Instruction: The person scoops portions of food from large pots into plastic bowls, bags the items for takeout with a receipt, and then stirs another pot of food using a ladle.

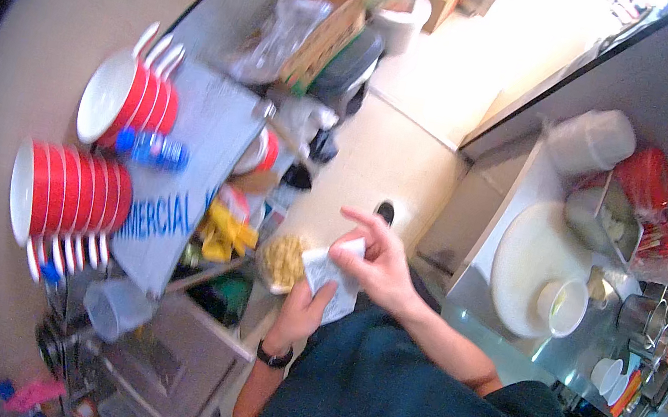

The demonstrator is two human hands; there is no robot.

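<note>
A folded sheet of white paper (344, 301) is held in front of my dark shirt, between both hands. My left hand (299, 313), with a black band on the wrist, grips its lower left part with the thumb on top. My right hand (380, 267) pinches the upper corner under its thumb, and its index finger points away to the left. Faint marks show on the paper but are too blurred to read. Just beyond my left hand is a clear container (283, 263) of yellowish pieces, partly hidden by the paper and that hand.
Red paper buckets (75, 196) stand stacked at the left beside a blue-capped bottle (153, 150). A steel counter (476, 274) on the right carries a round white board (524, 269) with a white bowl (561, 305). Boxes and bags crowd the floor's far left side.
</note>
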